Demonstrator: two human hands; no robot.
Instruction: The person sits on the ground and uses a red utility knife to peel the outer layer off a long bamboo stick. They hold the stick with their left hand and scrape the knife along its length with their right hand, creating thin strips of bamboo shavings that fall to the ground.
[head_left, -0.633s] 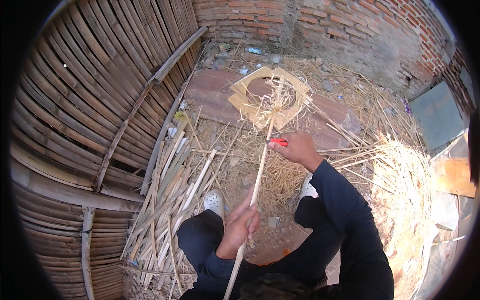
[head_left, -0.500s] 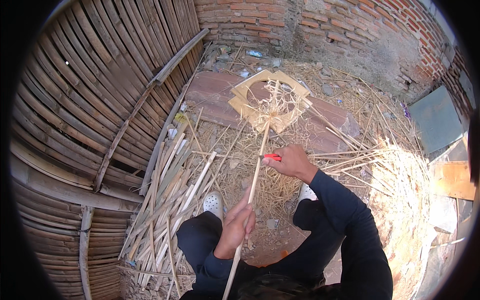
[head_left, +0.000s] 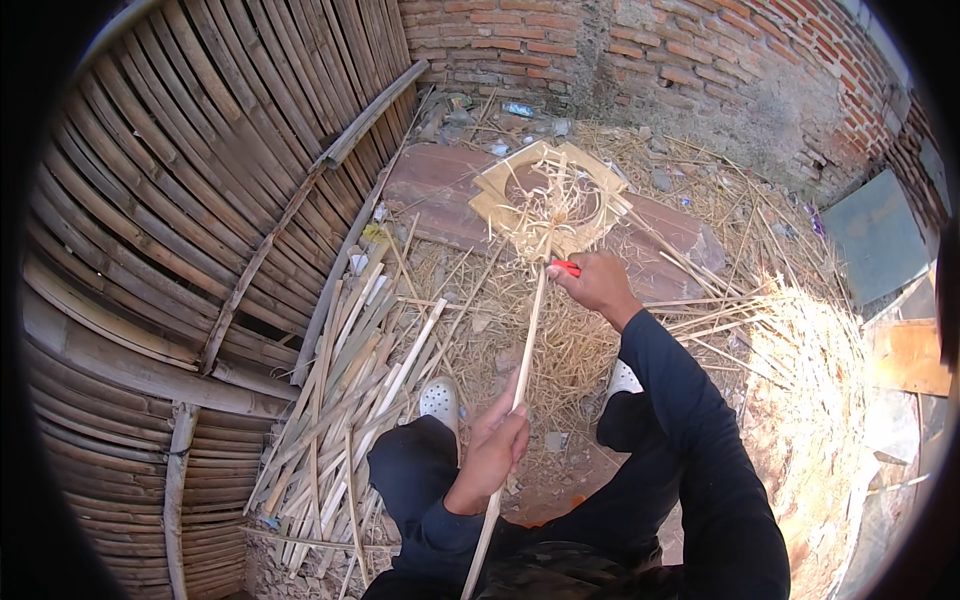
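Stick (head_left: 533, 335) runs from below the left hand (head_left: 495, 445) up past the right hand (head_left: 600, 285); its far end is lost in curled shavings (head_left: 562, 205). Left hand: fingers wrapped round the stick, thumb along it. Right hand: fingers closed on a red-handled knife (head_left: 568, 268), set at the stick just short of the shavings; blade too small to make out. Beyond the right hand: pale board (head_left: 490, 185) with 1 round hole, lying on a brown slab (head_left: 430, 195), shavings heaped over the hole. Left of the left hand: loose pile of split sticks (head_left: 360, 400). 2 pale shoes, 1 (head_left: 440, 402) near the left hand, 1 (head_left: 626, 378) below the right. Straw (head_left: 570, 350) on the ground between both hands. Brick wall (head_left: 680, 60) well past the right hand.
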